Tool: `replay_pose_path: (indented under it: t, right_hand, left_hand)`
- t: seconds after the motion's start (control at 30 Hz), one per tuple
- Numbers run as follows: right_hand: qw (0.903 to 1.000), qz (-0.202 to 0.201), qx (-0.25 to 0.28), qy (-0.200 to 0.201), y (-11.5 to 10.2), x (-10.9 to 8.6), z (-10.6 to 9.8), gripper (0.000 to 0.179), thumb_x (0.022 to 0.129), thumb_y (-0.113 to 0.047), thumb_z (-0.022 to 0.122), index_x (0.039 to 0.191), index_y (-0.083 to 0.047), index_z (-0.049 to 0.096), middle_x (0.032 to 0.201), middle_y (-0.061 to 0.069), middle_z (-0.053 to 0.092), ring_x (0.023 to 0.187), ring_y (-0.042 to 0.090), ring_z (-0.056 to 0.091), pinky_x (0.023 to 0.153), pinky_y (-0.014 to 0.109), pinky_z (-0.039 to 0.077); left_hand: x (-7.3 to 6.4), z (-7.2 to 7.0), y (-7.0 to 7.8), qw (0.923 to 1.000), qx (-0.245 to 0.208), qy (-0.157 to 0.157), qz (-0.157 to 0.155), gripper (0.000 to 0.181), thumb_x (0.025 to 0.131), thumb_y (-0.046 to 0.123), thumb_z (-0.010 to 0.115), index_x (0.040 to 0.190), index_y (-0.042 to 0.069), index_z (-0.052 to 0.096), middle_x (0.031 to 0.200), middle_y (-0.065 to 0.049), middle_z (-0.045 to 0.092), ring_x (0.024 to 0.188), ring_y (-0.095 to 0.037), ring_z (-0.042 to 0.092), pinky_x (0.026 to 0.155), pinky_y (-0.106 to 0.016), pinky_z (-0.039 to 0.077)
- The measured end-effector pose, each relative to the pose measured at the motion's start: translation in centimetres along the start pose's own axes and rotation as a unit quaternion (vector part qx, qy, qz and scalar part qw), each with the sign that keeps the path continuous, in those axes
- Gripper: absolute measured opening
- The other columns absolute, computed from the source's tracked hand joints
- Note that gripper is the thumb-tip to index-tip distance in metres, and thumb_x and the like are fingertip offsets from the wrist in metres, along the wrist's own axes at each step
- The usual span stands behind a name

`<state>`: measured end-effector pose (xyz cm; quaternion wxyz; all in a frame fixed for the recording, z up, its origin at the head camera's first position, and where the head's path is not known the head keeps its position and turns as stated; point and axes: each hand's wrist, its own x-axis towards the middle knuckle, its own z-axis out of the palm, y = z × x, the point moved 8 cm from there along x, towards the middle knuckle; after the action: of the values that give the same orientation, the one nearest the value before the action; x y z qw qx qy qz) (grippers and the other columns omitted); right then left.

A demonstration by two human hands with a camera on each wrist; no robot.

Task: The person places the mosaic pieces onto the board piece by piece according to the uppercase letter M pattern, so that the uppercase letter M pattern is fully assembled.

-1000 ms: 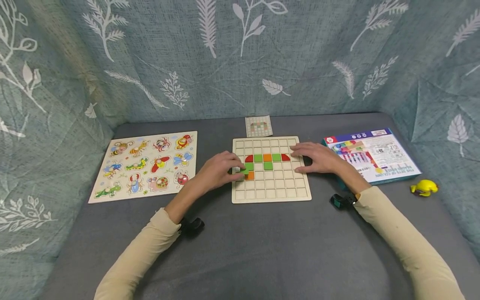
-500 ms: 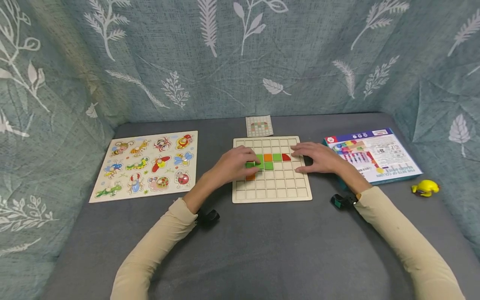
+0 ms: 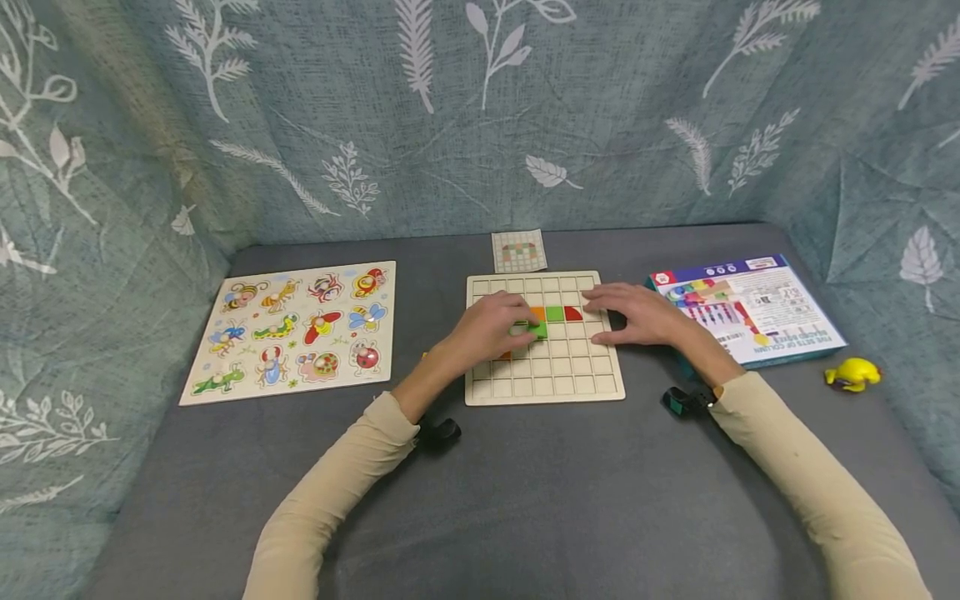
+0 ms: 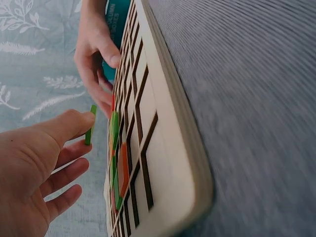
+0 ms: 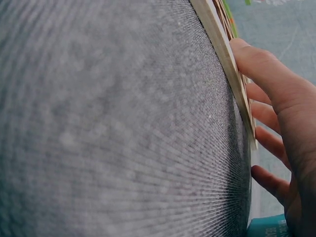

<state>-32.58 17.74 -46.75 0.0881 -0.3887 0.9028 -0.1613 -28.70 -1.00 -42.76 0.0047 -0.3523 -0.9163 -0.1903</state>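
Between thumb and index finger, my left hand [image 3: 491, 325] pinches a green square tile [image 4: 90, 126]. In the left wrist view that tile is held on edge, apart from the wooden grid board [image 3: 562, 379]. A red quarter-round tile [image 3: 573, 313], a green tile [image 3: 554, 314] and an orange tile [image 3: 538, 313] lie in a row on the board. More green and orange tiles at the left are partly hidden under the left hand. At the board's right edge rests my right hand [image 3: 637, 315], thumb and fingers spread and touching the rim, with nothing gripped.
Behind the board lies a small pattern card [image 3: 519, 252]. An insect picture board [image 3: 288, 333] is to the left. On the right are a flat printed box [image 3: 750, 312] and a yellow toy [image 3: 853, 375]. A small orange piece [image 3: 425, 356] peeks out beside the left wrist.
My left hand has moved rightward across the board with the green tile, from its left side towards the middle, covering some laid tiles. The right hand has stayed at the right edge.
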Motion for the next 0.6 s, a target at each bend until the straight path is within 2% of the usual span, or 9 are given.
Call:
replay_pose_path:
  t: [0.27,0.6]
  right_hand:
    - [1.0000,-0.003,0.005,0.002,-0.1,0.2,0.1,0.056,0.086,-0.043,0.070,0.132,-0.013,0.060,0.148,0.011,0.047,0.139,0.034,0.039,0.112,0.060,0.030]
    - [0.9999,0.000,0.012,0.001,-0.1,0.0,-0.1,0.055,0.085,-0.042,0.071,0.131,-0.013,0.061,0.148,0.012,0.047,0.140,0.035,0.038,0.112,0.061,0.029]
  left_hand:
    - [1.5,1.0,0.6,0.9996,0.011,-0.022,-0.016,0.019,0.090,0.029,0.070,0.105,0.019,0.075,0.104,0.003,0.069,0.092,-0.016,0.060,0.075,-0.029,0.049]
    - [3.6,2.1,2.1,0.9990,0.033,-0.030,-0.002,0.017,0.091,0.027,0.068,0.104,0.020,0.075,0.103,0.003,0.070,0.088,-0.015,0.060,0.074,-0.026,0.048]
